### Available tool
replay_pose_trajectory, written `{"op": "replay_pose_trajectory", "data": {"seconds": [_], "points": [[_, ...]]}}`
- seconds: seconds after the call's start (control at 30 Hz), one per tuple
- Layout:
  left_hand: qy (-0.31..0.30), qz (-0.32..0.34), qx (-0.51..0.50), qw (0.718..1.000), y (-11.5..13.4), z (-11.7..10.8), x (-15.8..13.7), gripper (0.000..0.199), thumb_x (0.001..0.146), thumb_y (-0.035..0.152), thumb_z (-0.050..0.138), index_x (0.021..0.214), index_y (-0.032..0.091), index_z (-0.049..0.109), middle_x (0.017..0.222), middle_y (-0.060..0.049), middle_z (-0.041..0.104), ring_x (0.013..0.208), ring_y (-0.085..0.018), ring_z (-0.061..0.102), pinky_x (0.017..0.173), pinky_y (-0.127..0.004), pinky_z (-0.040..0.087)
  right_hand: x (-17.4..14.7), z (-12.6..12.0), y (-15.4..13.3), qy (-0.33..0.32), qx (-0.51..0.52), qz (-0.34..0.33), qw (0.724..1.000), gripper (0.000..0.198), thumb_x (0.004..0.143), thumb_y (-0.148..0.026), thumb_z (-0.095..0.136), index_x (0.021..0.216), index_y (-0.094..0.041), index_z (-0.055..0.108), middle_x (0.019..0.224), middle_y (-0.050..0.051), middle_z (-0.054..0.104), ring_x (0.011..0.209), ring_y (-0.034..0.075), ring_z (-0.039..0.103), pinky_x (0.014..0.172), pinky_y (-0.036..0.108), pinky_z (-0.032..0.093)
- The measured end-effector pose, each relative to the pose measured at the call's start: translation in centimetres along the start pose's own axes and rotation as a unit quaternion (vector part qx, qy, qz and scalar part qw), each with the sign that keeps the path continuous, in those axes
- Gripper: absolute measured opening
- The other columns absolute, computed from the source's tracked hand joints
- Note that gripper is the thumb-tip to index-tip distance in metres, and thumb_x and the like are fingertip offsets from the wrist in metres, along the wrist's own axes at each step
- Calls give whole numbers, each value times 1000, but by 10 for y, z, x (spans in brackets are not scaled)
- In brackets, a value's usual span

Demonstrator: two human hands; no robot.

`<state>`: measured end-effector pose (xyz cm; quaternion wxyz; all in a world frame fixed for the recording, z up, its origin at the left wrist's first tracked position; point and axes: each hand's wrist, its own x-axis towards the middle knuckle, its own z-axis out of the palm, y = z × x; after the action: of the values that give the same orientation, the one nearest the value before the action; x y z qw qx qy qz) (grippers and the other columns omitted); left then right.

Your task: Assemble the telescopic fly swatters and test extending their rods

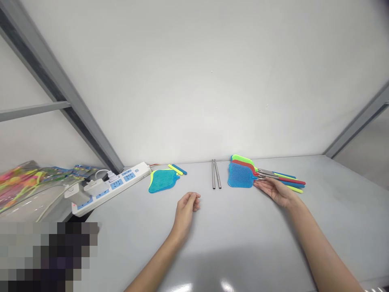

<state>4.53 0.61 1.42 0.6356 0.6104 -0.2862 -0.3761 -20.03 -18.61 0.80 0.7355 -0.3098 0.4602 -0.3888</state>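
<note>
My right hand [275,190] lies palm up on the grey table, fingers apart, its fingertips at the metal shafts of a stack of assembled fly swatters [241,172] in blue, red and green. My left hand [187,207] rests on the table with fingers loosely curled and nothing in it, just below loose blue and green swatter heads [161,180]. Two bare metal rods [216,173] lie side by side between the hands. Short yellow and blue handle grips [178,169] lie behind the loose heads.
A white and blue power strip [114,186] with white plugs lies at the left. Clear bags of colourful parts [27,182] sit at the far left. Grey frame bars run along the white wall on both sides.
</note>
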Motion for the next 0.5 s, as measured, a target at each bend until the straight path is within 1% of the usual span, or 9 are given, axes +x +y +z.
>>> {"op": "replay_pose_trajectory", "data": {"seconds": [0.1, 0.2, 0.33, 0.5], "points": [[0, -3, 1, 1000, 0, 1, 0, 22, 68, 37, 50, 67, 16, 57, 57, 1, 50, 53, -10, 46, 52, -22, 35, 0, 2, 2, -5, -22, 11, 1000, 16, 79, -12, 45, 77, -5, 59, 76, 20, 65, 76, 23, 63, 65, 26, 54], [3, -9, 3, 1000, 1, 1, 0, 22, 67, 38, 51, 66, 16, 57, 57, 2, 50, 52, -10, 46, 52, -22, 35, 0, 3, 4, 7, -64, 5, 998, 16, 77, -16, 50, 75, -3, 59, 74, 21, 64, 71, 24, 64, 63, 26, 54], [6, -8, 5, 1000, 1, 2, 0, 22, 67, 37, 51, 66, 16, 57, 56, 2, 50, 52, -10, 46, 52, -22, 35, -2, 6, 6, 39, -101, -12, 994, 18, 75, -20, 53, 71, -4, 59, 69, 20, 65, 65, 23, 64, 58, 25, 55], [6, -3, 5, 1000, 2, 2, 0, 22, 67, 36, 51, 66, 15, 57, 56, 1, 50, 51, -10, 46, 51, -21, 35, 0, 5, 7, 42, -102, -8, 994, 18, 75, -24, 53, 69, -8, 59, 66, 17, 65, 62, 21, 64, 55, 26, 54]]}}
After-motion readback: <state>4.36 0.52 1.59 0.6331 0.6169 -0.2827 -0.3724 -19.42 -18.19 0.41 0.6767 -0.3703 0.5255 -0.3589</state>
